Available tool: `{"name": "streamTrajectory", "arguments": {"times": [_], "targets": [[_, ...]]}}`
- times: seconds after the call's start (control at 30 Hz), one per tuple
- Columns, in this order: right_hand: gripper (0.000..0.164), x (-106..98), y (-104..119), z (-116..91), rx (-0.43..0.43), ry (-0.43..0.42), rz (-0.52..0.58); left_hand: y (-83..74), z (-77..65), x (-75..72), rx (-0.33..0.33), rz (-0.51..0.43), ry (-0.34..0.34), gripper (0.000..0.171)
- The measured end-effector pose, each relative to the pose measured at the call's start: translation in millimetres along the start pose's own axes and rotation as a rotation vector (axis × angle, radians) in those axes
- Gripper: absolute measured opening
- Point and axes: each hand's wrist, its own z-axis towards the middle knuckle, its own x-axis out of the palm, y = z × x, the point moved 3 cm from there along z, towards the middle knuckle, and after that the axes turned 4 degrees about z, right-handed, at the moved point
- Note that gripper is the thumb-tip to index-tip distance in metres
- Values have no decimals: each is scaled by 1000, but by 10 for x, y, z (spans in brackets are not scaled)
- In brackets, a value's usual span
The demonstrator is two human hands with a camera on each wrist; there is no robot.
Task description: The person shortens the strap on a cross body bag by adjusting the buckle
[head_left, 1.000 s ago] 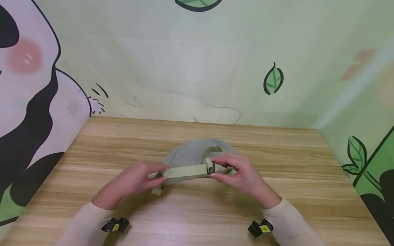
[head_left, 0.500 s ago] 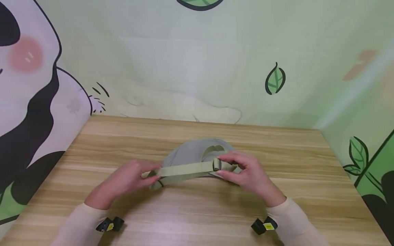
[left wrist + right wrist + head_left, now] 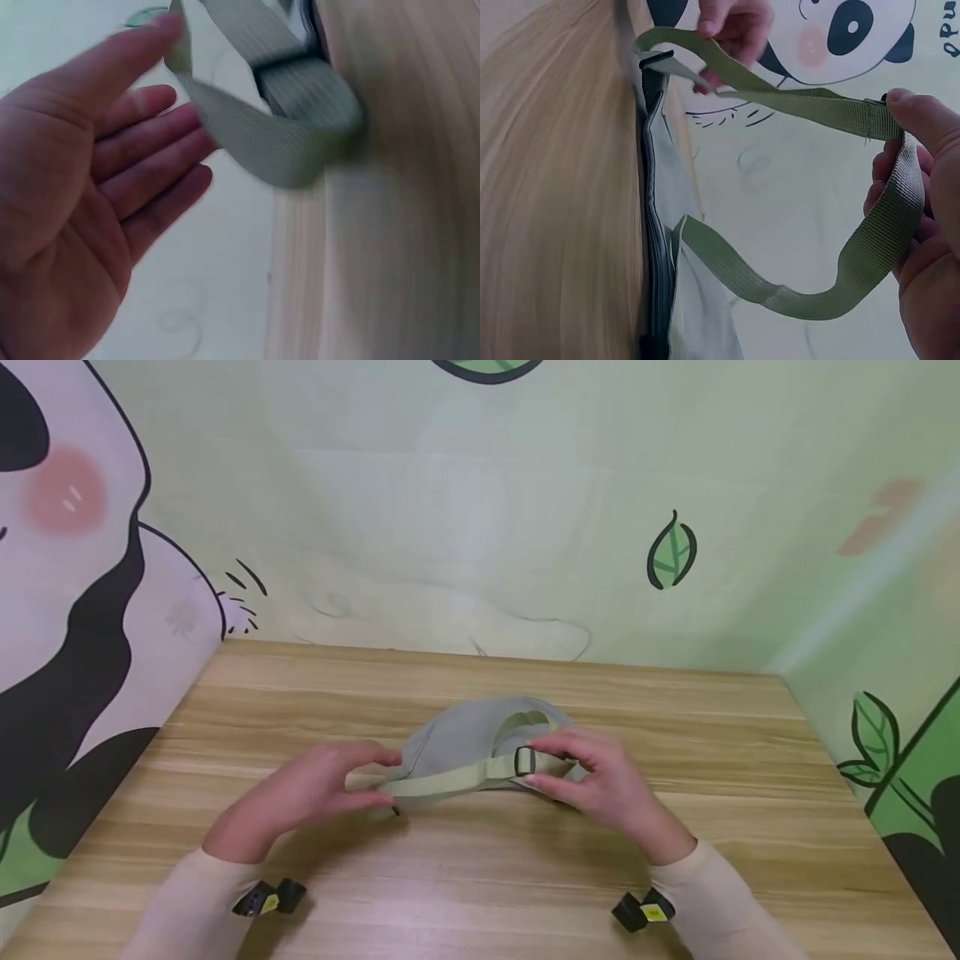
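Note:
A grey fabric bag (image 3: 457, 739) with a pale green webbing strap (image 3: 438, 783) lies on the table. My right hand (image 3: 600, 768) pinches the strap at its dark slider buckle (image 3: 524, 761), thumb and fingers meeting on the webbing in the right wrist view. My left hand (image 3: 315, 781) is at the strap's left end, thumb and index finger apart. In the left wrist view, that hand's fingers (image 3: 161, 146) are spread and nearly straight, with the thumb tip beside the strap loop. A second dark buckle (image 3: 656, 58) sits where the strap meets the bag. A dark zipper (image 3: 656, 225) runs along the bag.
The wood-grain table (image 3: 480, 877) extends around the bag on all sides. Behind it stands a pale green wall (image 3: 420, 527) printed with a panda and leaves. Small black devices (image 3: 268, 897) are worn on both wrists.
My left hand first moved left with the strap, drawing it straighter, then its thumb and index finger parted and the strap sagged. The right hand shifted slightly right, still pinching at the buckle.

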Motion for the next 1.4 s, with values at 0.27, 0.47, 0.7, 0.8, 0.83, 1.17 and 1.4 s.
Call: {"name": "streamTrajectory", "arguments": {"times": [0.27, 0.47, 0.7, 0.8, 0.83, 1.17, 1.4], "targets": [[35, 101, 34, 57, -12, 9, 8, -430, 294, 59, 94, -50, -55, 45], [42, 189, 47, 97, -1, 48, 50, -710, 510, 151, 177, -87, -95, 46], [47, 254, 59, 117, -46, 83, 64, -801, 579, 240, 255, -142, -202, 27], [48, 228, 58, 104, -36, 84, 38, -785, 555, 226, 254, -157, -241, 24], [48, 215, 54, 95, -33, 83, 20, -773, 544, 218, 247, -159, -249, 25], [35, 114, 44, 39, -70, 26, -33, -686, 485, 176, 189, -152, -237, 25], [27, 141, 53, 55, -74, 17, -23, -733, 516, 186, 205, -197, -244, 38]]}}
